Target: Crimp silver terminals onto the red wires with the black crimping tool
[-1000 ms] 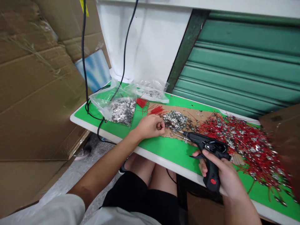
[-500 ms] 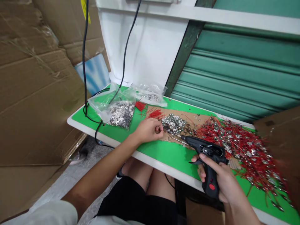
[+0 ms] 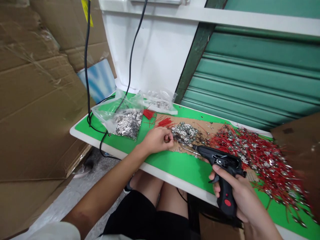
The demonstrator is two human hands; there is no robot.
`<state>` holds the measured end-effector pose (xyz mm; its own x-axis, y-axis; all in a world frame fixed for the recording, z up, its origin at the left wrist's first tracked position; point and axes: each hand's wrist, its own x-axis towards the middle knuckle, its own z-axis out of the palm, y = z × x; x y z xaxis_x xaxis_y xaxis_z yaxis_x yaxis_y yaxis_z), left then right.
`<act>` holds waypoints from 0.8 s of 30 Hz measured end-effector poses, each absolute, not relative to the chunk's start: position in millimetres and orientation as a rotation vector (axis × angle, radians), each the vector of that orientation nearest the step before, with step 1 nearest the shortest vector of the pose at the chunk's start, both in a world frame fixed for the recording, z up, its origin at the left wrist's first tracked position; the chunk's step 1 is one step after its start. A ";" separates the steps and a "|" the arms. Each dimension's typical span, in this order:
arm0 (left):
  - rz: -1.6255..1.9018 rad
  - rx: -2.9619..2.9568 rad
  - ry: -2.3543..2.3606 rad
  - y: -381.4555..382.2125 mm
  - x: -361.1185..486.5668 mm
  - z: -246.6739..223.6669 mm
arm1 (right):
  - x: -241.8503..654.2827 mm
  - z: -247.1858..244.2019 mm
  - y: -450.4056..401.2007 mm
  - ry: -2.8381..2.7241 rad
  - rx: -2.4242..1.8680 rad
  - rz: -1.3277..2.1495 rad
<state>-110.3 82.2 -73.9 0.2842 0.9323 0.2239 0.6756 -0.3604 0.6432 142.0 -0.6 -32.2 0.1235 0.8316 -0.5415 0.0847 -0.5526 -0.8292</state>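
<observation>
My right hand is wrapped round the grip of a black soldering gun with a red button, its fingers at the trigger. The gun's thin metal tip and feed tube point left, close to the fingers of my left hand. That hand is closed in a pinch at the left part of a cardboard sheet; what it pinches is too small to make out. Just beyond the fingertips lies a heap of small silvery metal pieces. A bunch of red wires rests behind my left hand.
A large pile of red wires with metal pieces covers the right of the green tabletop. Clear bags of metal pieces stand at the left back. A black cable hangs down there. Cardboard boxes flank the table.
The soldering gun has shifted slightly right, and its trigger looks drawn further in. My left hand keeps its pinch in nearly the same place. The whole view has shifted a little.
</observation>
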 end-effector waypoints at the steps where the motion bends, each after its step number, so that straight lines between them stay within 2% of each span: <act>1: 0.808 2.132 1.443 82.0 -110.1 -73.1 | 141.4 -31.8 -0.7 -0.898 -1.758 1.488; 24: 0.826 2.148 1.438 82.0 -108.9 -74.3 | 150.9 -45.2 5.9 -0.792 -1.606 1.587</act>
